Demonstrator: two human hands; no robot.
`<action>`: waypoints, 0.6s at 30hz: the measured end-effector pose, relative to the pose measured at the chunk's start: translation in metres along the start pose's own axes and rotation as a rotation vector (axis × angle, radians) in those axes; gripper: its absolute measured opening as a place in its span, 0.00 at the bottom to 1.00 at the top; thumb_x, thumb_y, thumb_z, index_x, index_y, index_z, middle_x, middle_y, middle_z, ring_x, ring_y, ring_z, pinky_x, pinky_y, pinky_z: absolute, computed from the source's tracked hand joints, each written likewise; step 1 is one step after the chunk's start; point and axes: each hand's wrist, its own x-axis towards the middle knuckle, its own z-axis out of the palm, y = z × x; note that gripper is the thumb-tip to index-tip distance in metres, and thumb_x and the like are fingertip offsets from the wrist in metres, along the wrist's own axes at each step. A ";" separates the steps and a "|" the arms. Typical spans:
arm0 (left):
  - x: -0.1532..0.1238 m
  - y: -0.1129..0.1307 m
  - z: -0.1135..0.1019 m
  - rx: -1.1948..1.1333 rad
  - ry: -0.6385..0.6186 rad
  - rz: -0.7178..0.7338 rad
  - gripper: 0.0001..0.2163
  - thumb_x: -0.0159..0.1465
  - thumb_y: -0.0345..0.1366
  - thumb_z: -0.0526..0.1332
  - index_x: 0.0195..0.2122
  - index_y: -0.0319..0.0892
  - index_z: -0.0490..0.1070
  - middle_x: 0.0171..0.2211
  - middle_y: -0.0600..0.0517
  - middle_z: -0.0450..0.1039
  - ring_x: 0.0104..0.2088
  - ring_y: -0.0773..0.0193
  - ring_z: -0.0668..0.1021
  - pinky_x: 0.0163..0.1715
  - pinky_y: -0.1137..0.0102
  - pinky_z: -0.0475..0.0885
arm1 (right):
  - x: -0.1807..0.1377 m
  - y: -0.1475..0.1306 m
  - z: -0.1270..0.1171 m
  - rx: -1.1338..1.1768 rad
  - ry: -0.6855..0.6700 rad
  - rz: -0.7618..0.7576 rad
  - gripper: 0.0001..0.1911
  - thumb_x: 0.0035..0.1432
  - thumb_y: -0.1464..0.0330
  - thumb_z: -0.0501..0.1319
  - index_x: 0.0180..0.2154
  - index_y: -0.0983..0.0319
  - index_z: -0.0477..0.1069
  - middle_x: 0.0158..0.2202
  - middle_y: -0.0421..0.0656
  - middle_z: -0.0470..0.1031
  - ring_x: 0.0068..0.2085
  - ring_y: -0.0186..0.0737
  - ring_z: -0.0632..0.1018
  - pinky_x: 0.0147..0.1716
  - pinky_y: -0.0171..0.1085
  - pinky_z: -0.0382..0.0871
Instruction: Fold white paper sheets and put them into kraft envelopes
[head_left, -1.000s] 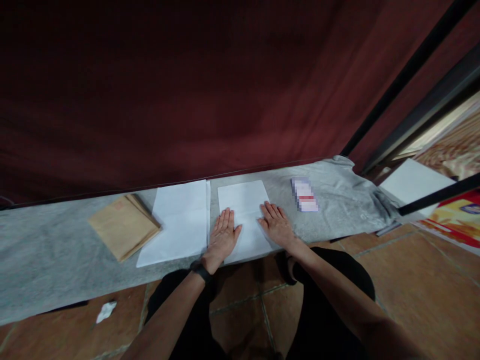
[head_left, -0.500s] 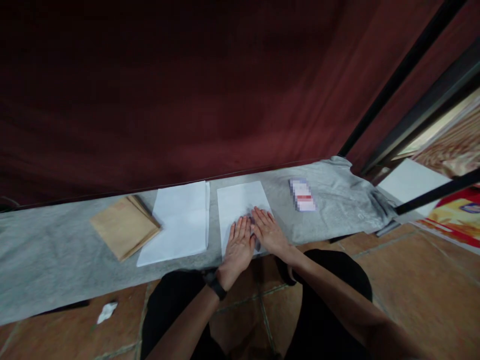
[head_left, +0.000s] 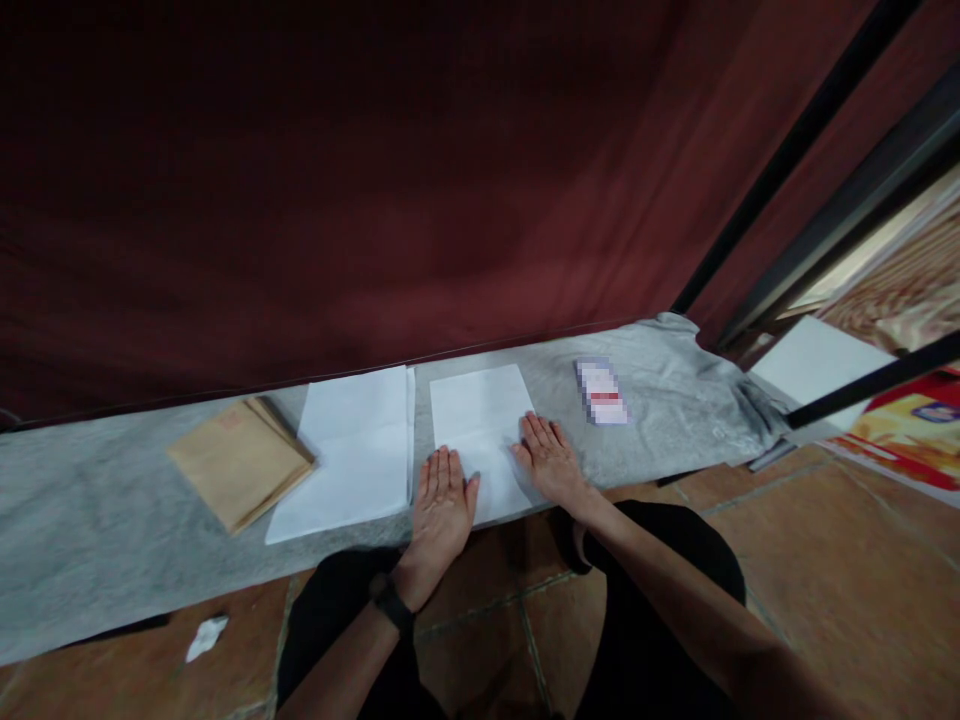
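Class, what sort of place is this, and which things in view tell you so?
Probably an indoor room with a makeshift work spot, though its wider use is unclear: there is a tiled floor, a dark red fabric-like backdrop, and a narrow cloth-covered surface bearing white paper.

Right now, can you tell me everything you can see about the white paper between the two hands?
The white paper looks thin, smooth and four-sided, with no writing that I can see. It lies flat on the gray cloth, its near end at the cloth's front edge. A faint crease seems to cross it. The left hand and right hand lie palm-down over its two sides, hiding parts of those edges. I can't tell if it's one sheet or several.
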 end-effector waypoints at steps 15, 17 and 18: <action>0.134 0.005 0.032 -0.079 -0.147 0.005 0.27 0.71 0.31 0.43 0.71 0.31 0.54 0.73 0.38 0.51 0.73 0.52 0.52 0.71 0.51 0.51 | 0.095 -0.036 0.021 0.134 -0.150 -0.064 0.29 0.76 0.59 0.42 0.69 0.67 0.58 0.71 0.51 0.58 0.72 0.47 0.58 0.71 0.51 0.49; 0.133 -0.003 0.035 -0.083 -0.109 0.005 0.27 0.72 0.32 0.43 0.71 0.30 0.54 0.72 0.37 0.51 0.73 0.52 0.52 0.71 0.52 0.51 | 0.098 -0.035 0.025 0.099 -0.143 -0.056 0.29 0.76 0.59 0.43 0.69 0.66 0.60 0.71 0.51 0.57 0.71 0.50 0.59 0.70 0.52 0.49; 0.133 -0.007 0.036 -0.084 -0.092 0.000 0.27 0.72 0.32 0.43 0.71 0.29 0.54 0.72 0.37 0.51 0.73 0.52 0.52 0.71 0.52 0.51 | 0.099 -0.034 0.026 0.084 -0.137 -0.051 0.28 0.76 0.59 0.43 0.68 0.65 0.60 0.72 0.51 0.57 0.71 0.51 0.59 0.70 0.53 0.50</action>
